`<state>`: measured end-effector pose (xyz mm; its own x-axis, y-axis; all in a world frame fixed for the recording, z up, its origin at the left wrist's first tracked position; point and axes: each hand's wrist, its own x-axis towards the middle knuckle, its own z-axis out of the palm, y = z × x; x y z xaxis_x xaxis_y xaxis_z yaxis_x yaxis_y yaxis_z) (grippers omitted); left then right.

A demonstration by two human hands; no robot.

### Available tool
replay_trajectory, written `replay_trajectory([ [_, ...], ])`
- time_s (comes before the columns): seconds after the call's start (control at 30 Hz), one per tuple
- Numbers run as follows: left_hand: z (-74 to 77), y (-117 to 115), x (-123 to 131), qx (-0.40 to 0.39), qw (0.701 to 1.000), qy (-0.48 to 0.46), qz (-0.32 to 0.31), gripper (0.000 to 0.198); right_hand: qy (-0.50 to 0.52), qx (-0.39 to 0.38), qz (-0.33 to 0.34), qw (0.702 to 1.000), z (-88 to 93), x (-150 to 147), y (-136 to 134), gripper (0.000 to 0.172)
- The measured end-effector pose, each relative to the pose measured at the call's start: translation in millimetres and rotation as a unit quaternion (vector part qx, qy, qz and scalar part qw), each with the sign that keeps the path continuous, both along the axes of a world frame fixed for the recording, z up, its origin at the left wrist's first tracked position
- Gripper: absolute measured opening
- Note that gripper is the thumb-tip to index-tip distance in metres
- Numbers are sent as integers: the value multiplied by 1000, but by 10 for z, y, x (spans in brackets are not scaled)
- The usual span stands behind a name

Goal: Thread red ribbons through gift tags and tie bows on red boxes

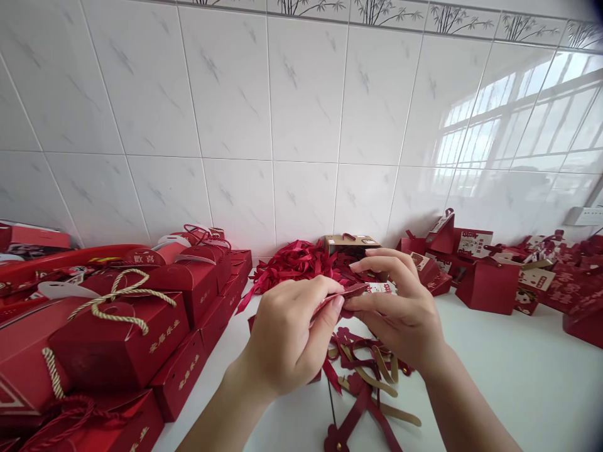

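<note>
Above flower-ended straps (358, 405) on the white surface (480, 370), we pinch a partly hidden red card piece (353, 290), perhaps box packaging, between our left hand (294, 333) and curled right hand (405, 314), apparently shaping it, work now calling for even fingertip pressure.

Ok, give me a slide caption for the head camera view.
Both hands hold a small red piece above loose straps, red boxes stacked at left.

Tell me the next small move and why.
I'd probably steady the red card piece with the left hand and bring the right hand's raised upper finger down toward it: the left thumb and forefinger pinch the piece, while that right finger stands apart from the lower fingers.
</note>
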<state>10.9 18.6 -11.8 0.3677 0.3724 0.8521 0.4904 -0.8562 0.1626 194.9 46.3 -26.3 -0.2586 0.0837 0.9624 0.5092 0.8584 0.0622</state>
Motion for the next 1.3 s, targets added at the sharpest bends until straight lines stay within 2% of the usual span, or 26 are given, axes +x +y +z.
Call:
replay_trajectory([
  [0.37, 23, 1, -28, -38, 998, 11, -38, 14, -41, -68, 44, 996, -7, 104, 10, 26],
  [0.5, 26, -2, -35, -75, 994, -11, -84, 13, -10, -128, 114, 985, -28, 86, 5, 24],
  [0.6, 27, -22, -17, -98, 988, -59, -104, 12, 74, -175, 192, 963, -46, 21, -16, 18],
  [0.63, 23, -25, -8, -96, 987, -71, -109, 12, 110, -197, 215, 950, -49, -6, -28, 21],
  [0.7, 3, -17, 16, -68, 988, -85, -113, 13, 163, -254, 242, 922, -50, -57, -53, 29],
  [0.77, -32, 17, 45, -9, 989, -98, -110, 10, 176, -303, 252, 902, -46, -99, -73, 24],
  [0.83, -75, 73, 75, 45, 989, -108, -93, 17, 175, -319, 252, 897, -45, -125, -77, 14],
  [0.97, -144, 175, 135, 99, 990, -99, -15, 52, 231, -320, 217, 893, -56, -139, -51, 21],
  [1.03, -166, 191, 173, 124, 989, -71, 38, 63, 245, -325, 203, 891, -60, -141, -50, 24],
  [1.17, -216, 193, 252, 124, 979, -102, 129, 62, 225, -295, 189, 909, -62, -174, -102, 22],
  [1.23, -239, 206, 260, 109, 977, -126, 136, 62, 213, -271, 172, 923, -65, -195, -131, 21],
  [1.3, -243, 221, 230, 86, 982, -125, 113, 66, 201, -251, 163, 933, -67, -201, -146, 21],
])
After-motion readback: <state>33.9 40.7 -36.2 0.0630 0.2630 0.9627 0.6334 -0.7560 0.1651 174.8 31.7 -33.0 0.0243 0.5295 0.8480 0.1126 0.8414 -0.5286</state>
